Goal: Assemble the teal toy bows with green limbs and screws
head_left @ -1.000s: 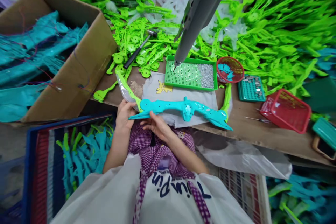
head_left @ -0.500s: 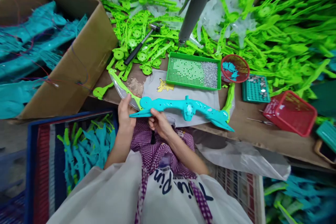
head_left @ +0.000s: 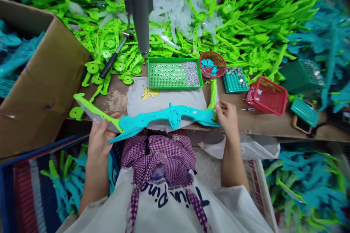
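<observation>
A turquoise plastic body [head_left: 153,117] with a lime-green arm at each end, shaped like a toy bow, spans the front edge of the bench in front of me. My left hand [head_left: 100,137] is closed around the lower part of the left green arm [head_left: 93,109], near its joint with the turquoise body. At the other end, my right hand [head_left: 227,118] pinches the base of the right green arm [head_left: 213,93], which points up and away from me. Clear film seems to cover part of the left arm.
A grey powered driver [head_left: 140,18] hangs above a green tray [head_left: 175,86] of small metal pins. Beyond lie piled green arms [head_left: 246,32] and a hammer [head_left: 116,55]. Red baskets [head_left: 273,96] and a teal tray [head_left: 235,86] stand right; a cardboard box [head_left: 51,76] stands left.
My right hand has gone from the turquoise body's left end to the right green arm. My left hand and the bow have shifted left in view, as the view turned right.
</observation>
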Tool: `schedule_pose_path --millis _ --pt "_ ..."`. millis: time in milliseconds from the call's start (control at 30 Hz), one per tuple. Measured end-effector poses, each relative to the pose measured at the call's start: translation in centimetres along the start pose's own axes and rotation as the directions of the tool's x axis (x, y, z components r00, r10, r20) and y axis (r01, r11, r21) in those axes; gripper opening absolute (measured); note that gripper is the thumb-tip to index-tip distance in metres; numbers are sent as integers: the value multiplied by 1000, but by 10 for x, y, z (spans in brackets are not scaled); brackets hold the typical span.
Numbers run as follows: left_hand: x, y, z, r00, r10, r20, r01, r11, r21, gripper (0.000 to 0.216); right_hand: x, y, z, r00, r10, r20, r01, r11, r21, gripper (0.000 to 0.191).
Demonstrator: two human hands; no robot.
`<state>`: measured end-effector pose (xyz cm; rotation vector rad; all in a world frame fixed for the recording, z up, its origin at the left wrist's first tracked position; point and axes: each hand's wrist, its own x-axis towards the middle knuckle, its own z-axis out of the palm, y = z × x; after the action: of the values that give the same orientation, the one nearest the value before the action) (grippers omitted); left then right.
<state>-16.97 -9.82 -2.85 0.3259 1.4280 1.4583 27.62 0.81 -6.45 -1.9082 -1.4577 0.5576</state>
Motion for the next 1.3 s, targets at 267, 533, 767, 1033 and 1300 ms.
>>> schedule_pose_path --millis 267,533,767,1033,1300 --pt "30 -1 5 986 142 88 -142 990 -2 57 48 13 13 955 281 -92 -210 865 456 48" --pt "43 -10 16 954 288 -79 -269 944 190 52 47 13 -8 940 313 -132 -155 742 652 49" --pt "-68 -44 115 706 -183 684 -56 948 312 61 55 10 -16 965 234 -119 -99 744 661 38" --pt "-73 -138 265 692 -395 605 471 881 37 45 54 -15 -23 972 182 -151 -33 735 678 41" --pt "-64 -120 279 597 -547 587 611 784 109 35 62 -18 -28 969 213 -125 -57 687 724 41"
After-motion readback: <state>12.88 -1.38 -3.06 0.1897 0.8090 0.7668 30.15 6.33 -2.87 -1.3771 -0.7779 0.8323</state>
